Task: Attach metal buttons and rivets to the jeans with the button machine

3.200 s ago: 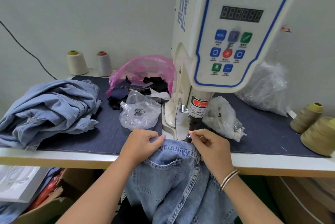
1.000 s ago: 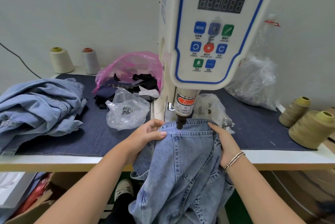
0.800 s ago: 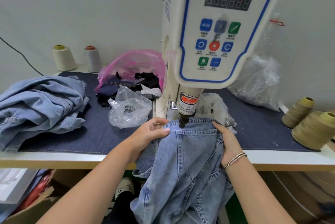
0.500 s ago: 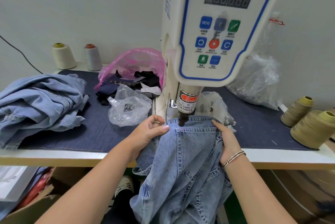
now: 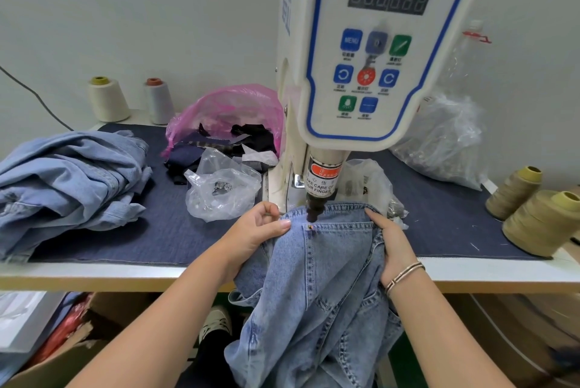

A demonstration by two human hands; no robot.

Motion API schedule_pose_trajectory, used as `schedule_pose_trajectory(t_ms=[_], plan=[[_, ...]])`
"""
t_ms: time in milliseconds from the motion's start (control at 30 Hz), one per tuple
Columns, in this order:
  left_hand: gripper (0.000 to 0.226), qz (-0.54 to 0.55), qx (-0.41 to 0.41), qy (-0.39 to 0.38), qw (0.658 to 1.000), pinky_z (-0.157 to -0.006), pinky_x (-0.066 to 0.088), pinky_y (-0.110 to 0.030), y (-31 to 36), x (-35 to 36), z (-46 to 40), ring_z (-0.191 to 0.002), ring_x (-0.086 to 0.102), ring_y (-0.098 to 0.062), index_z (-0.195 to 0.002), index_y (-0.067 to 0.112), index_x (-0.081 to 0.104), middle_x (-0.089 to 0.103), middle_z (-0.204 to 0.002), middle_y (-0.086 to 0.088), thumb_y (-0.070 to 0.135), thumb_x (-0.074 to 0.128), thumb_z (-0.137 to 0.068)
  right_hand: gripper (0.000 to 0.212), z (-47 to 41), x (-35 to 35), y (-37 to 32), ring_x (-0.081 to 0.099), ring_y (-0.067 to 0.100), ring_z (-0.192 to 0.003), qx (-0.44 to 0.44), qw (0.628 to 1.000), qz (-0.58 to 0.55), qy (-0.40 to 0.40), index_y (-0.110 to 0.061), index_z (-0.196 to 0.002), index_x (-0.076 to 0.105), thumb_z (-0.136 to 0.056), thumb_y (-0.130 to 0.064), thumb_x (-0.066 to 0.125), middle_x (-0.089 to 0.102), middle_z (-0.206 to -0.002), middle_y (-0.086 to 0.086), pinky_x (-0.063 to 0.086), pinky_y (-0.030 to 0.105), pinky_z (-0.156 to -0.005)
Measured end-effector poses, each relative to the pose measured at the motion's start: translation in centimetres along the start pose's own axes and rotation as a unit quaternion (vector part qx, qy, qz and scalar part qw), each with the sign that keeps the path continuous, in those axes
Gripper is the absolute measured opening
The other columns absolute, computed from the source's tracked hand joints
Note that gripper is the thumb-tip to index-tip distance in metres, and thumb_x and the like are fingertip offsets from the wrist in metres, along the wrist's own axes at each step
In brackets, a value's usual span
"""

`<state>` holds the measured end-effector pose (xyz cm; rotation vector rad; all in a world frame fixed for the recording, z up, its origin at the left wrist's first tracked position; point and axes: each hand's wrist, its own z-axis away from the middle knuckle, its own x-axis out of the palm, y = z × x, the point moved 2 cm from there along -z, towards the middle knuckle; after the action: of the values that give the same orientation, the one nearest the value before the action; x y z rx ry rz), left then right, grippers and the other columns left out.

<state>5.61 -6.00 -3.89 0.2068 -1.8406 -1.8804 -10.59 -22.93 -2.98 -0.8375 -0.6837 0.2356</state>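
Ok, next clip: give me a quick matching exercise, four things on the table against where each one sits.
Things:
1. pink bag
2. denim pile
3. olive thread cones
4. jeans

Places:
A. under the machine's punch
B. right end of the table
C. left end of the table
D. behind the clear bag, left of the machine

Pairs: 1-D, 2-C, 3-B, 4-A

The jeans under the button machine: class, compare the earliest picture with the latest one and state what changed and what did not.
The jeans were turned and shifted, so a pocket corner now lies under the punch. The right hand left the punch tip and now grips the jeans' right edge. A small rivet shows at that corner. The left hand keeps its grip on the left edge; bags and spools stayed put.
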Motion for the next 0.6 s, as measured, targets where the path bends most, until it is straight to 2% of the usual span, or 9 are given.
schedule_pose_trajectory(t_ms=[167,233,300,400,500,600], plan=[[0.038,0.02,-0.012,-0.014,1.0,-0.074,0.052,-0.026,0.5,0.2,0.4,-0.079,0.065,-0.017,-0.096,0.015,0.05,0.067,-0.086,-0.004,0.025,0.078,-0.071,0.029,0.3,0.0,0.0,0.072,0.029,-0.078,0.007,1.0,0.016,-0.017,-0.009,-0.105,0.071,-0.086,-0.029,0.062,0.073,-0.098,0.015,0.056,0.035,-0.065],[0.043,0.044,-0.03,-0.031,0.998,-0.076,0.053,-0.031,0.7,0.5,0.7,-0.082,0.066,-0.021,-0.101,0.014,0.052,0.069,-0.092,-0.009,0.025,0.078,-0.068,0.034,0.8,0.1,-0.2,0.071,0.03,-0.083,0.014,0.999,0.023,-0.033,-0.006,-0.104,0.072,-0.078,-0.028,0.065,0.072,-0.101,0.016,0.056,0.037,-0.071],[0.041,0.06,-0.047,-0.067,0.995,-0.078,0.055,-0.033,1.0,0.7,1.0,-0.087,0.068,-0.025,-0.113,0.01,0.055,0.07,-0.102,-0.016,0.021,0.072,-0.077,0.04,1.3,0.3,0.0,0.068,0.032,-0.092,0.026,0.997,0.022,-0.068,-0.004,-0.106,0.072,-0.074,-0.026,0.066,0.069,-0.108,0.018,0.054,0.042,-0.083],[0.046,0.035,-0.057,-0.11,0.992,-0.086,0.052,-0.038,1.7,0.4,1.7,-0.102,0.062,-0.034,-0.129,0.013,0.058,0.061,-0.124,-0.028,0.022,0.063,-0.084,0.034,2.6,0.7,1.4,0.068,0.033,-0.096,0.071,0.989,0.014,-0.129,-0.003,-0.101,0.074,-0.078,-0.025,0.061,0.069,-0.109,0.019,0.053,0.043,-0.088],[0.041,-0.018,-0.069,-0.096,0.993,-0.09,0.052,-0.038,2.8,-0.3,2.5,-0.107,0.064,-0.035,-0.122,0.018,0.066,0.062,-0.126,-0.024,0.031,0.061,-0.083,0.037,4.6,1.1,3.1,0.064,0.033,-0.108,0.113,0.974,0.051,-0.19,-0.005,-0.111,0.071,-0.086,-0.028,0.057,0.065,-0.119,0.019,0.05,0.04,-0.091],[0.042,-0.06,-0.067,-0.099,0.991,-0.089,0.055,-0.034,3.5,0.0,2.6,-0.106,0.067,-0.031,-0.123,0.02,0.066,0.068,-0.12,-0.015,0.034,0.063,-0.083,0.041,5.6,1.2,2.8,0.064,0.032,-0.107,0.059,0.976,0.089,-0.191,-0.007,-0.114,0.069,-0.079,-0.028,0.063,0.065,-0.119,0.018,0.051,0.04,-0.09]])
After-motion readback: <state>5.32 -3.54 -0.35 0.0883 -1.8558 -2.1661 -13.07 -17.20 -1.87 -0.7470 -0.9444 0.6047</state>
